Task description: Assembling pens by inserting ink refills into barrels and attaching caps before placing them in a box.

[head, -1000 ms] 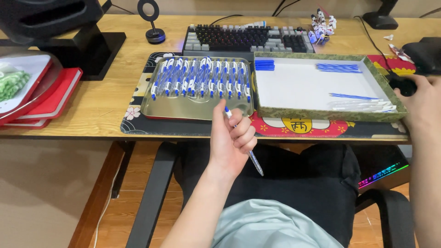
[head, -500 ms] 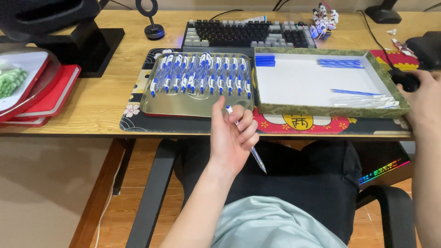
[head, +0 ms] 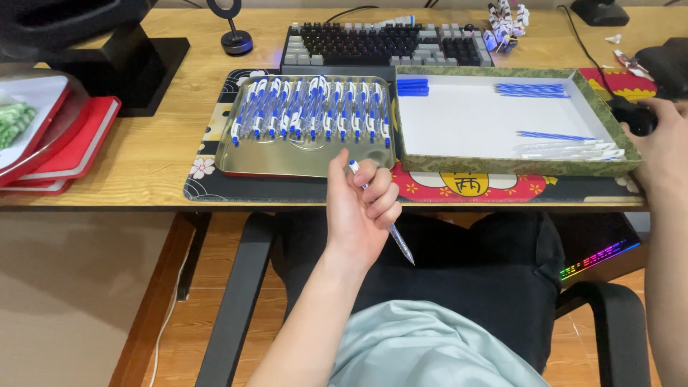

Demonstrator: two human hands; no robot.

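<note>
Listing what we see from the head view at the desk edge:

1. Left hand (head: 362, 208): ours, raised in front of the desk edge, fingers curled together and clamped on a pen.
2. Pen (head: 390, 229): clear barrel with a blue end showing above the fist near the thumb; the tip slants down and to the right below the hand, over the lap.
3. Right hand (head: 663, 147): ours, at the far right edge of the desk, resting against a black rounded object (head: 638, 118). We cannot tell whether its fingers are closed on it.
4. Metal tray (head: 229, 166): shallow, silver, just beyond the left hand, filled with rows of blue-and-white pens (head: 312, 107) lying side by side.
5. Box lid (head: 516, 166): green-rimmed, white inside, touching the tray's right side. It holds blue refills (head: 532, 89) near the far rim, small blue pieces (head: 413, 87) in the far left corner, and clear barrels (head: 573, 150) near the right end.
6. Desk mat (head: 208, 183): dark, patterned, under both tray and lid.
7. Keyboard (head: 380, 39): behind the tray.
8. Red books (head: 68, 154): stacked at the left.
</note>
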